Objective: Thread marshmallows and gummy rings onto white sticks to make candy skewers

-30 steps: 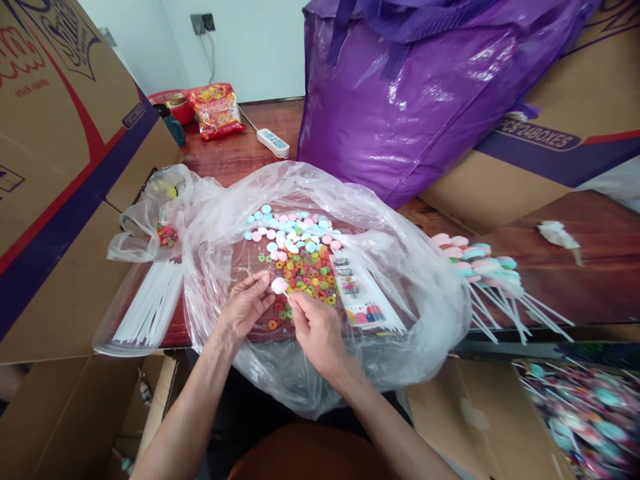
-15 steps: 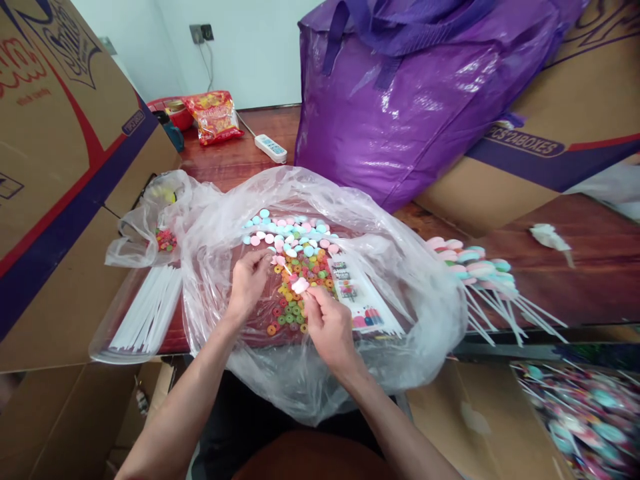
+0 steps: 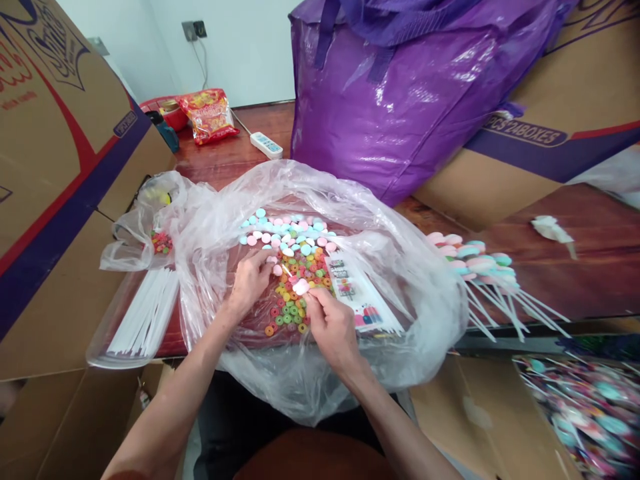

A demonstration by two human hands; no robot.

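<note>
A big clear plastic bag lies open on the wooden table, holding pink, blue and white round candies and small coloured ring candies. My right hand pinches a white stick with a pale pink candy on its tip. Over the candy pile, my left hand closes its fingertips on a pink round candy. A flat packet of printed wrappers lies right of the rings.
White sticks lie in a clear bag at left. Finished candy pops are piled at right. A purple bag and cardboard boxes surround the table. A box of wrapped pops sits lower right.
My left hand left the stick's candy and reached forward to the pile, picking a pink candy. My right hand shifted slightly right with the stick.
</note>
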